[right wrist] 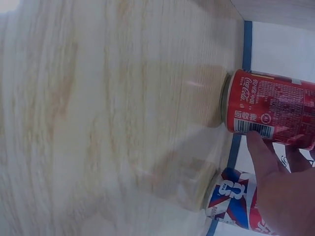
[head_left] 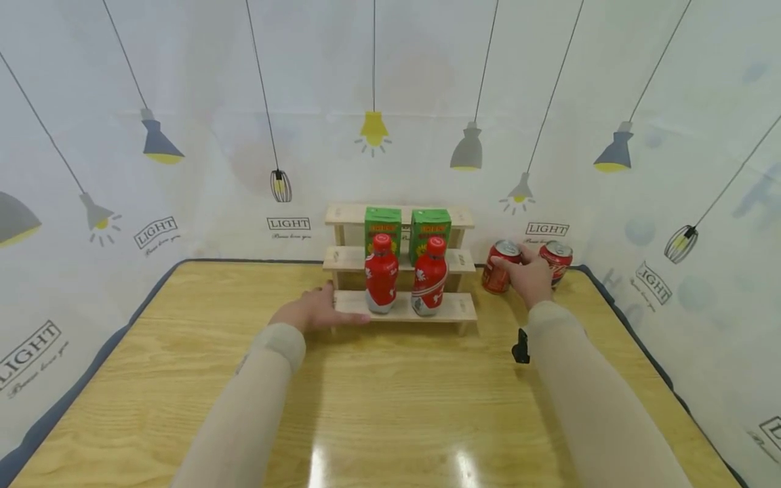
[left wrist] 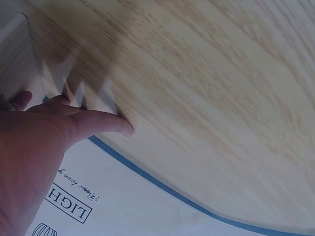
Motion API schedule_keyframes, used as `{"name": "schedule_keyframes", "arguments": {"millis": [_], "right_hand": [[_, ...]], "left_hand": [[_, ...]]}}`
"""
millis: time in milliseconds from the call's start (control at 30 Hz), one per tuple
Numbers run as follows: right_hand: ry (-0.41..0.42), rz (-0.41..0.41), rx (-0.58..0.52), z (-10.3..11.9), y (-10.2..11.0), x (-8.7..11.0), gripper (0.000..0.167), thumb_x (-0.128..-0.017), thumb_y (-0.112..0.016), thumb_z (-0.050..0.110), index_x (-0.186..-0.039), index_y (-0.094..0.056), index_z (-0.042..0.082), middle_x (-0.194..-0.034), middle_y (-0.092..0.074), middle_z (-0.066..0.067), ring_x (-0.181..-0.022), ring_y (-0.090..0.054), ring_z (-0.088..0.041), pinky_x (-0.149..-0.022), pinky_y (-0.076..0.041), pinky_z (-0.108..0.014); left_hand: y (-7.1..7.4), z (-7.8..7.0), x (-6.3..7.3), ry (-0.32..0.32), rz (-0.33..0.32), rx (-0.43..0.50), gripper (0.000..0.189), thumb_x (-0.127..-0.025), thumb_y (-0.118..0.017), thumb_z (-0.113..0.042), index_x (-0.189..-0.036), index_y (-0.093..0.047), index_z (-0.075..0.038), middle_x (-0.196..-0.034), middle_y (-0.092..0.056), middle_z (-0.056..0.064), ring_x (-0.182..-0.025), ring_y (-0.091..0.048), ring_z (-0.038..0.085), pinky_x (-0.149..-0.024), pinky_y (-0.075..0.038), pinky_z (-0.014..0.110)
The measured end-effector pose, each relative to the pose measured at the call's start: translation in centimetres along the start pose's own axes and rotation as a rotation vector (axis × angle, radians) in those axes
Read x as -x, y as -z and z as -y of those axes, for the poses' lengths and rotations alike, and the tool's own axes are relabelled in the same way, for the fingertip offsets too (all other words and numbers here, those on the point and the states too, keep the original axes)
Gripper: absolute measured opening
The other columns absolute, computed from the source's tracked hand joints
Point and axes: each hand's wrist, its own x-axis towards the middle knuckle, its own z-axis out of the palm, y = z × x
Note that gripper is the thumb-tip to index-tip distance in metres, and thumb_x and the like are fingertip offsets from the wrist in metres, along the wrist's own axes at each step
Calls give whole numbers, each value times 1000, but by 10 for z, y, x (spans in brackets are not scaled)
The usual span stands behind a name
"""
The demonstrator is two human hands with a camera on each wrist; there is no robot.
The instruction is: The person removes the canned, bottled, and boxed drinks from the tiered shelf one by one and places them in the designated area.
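A three-tier wooden stand (head_left: pixel 403 296) is at the back middle of the table. My left hand (head_left: pixel 312 310) rests at its left end, thumb along the front of the lowest step. In the left wrist view, that hand's fingers (left wrist: pixel 106 122) stretch out over the tabletop. My right hand (head_left: pixel 532 276) holds a red Coca-Cola can (head_left: pixel 497 276) right of the stand, with the thumb across its front. In the right wrist view, fingertips press the side of this upright can (right wrist: pixel 268 105). A second cola can (head_left: pixel 557 256), with blue and white patterning (right wrist: pixel 230 199) low down, stands beside it, partly hidden by the hand.
Two red bottles (head_left: pixel 381 281) stand on the lowest step, and two green cartons (head_left: pixel 430 227) on the middle one. A lamp-printed white sheet (head_left: pixel 415 74) rises behind the wooden table (head_left: pixel 390 400). Something small and black (head_left: pixel 521 347) shows at the right wrist.
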Motion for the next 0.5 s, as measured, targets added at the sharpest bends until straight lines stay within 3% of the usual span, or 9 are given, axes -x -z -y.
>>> {"name": "schedule_keyframes", "arguments": {"millis": [267, 400, 500], "right_hand": [[18, 57, 76, 1, 7, -1, 83, -101, -71, 50, -168, -34, 17, -168, -44, -21, -147, -50, -40, -117, -49, -56], [58, 138, 164, 0, 16, -8, 98, -100, -66, 62, -171, -21, 12, -172, -32, -25, -158, -36, -46, -126, -38, -63], [68, 162, 152, 15, 26, -10, 110, -97, -62, 72, -173, -9, 12, -175, -25, -26, -161, -29, -47, -128, -32, -66]], "left_hand": [[-1, 0, 0, 0, 3, -9, 156, -58, -62, -106, -171, -16, -9, -175, -28, 21, -159, -32, 48, -127, -32, 70], [0, 0, 0, 13, 3, -10, 156, -56, -61, -107, -171, -16, -11, -176, -28, 20, -160, -32, 47, -127, -32, 70], [0, -1, 2, 0, 3, -11, 155, -59, -61, -106, -171, -16, -10, -176, -28, 21, -160, -31, 48, -127, -32, 69]]}}
